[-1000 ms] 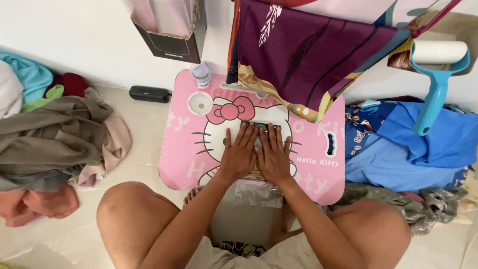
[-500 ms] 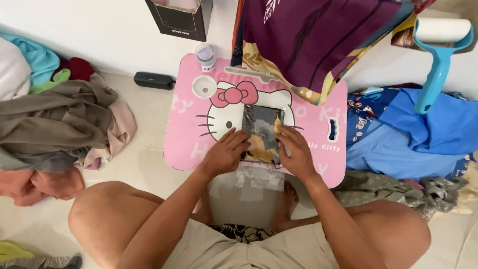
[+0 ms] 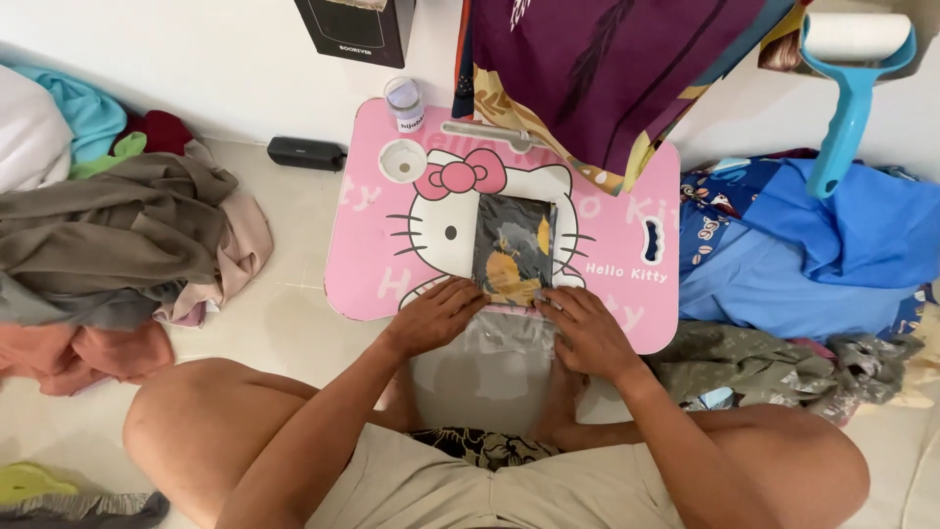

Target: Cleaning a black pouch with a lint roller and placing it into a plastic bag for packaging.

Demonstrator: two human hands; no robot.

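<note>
Compared with half a second earlier, both hands drawn lower toward the table's near edge, exposing more of the folded dark garment in clear plastic [image 3: 513,248]. Left hand [image 3: 436,315] and right hand [image 3: 586,330] pressed flat, fingers together, on the plastic's lower end at frame centre. Underneath, a pink cartoon-cat lap table [image 3: 364,255]. Upper middle: small bottle [image 3: 404,104], hanging purple cloth [image 3: 607,78]. Left: heaped clothes [image 3: 108,230]. Right: blue fabric [image 3: 832,245], teal lint roller [image 3: 850,78].
</note>
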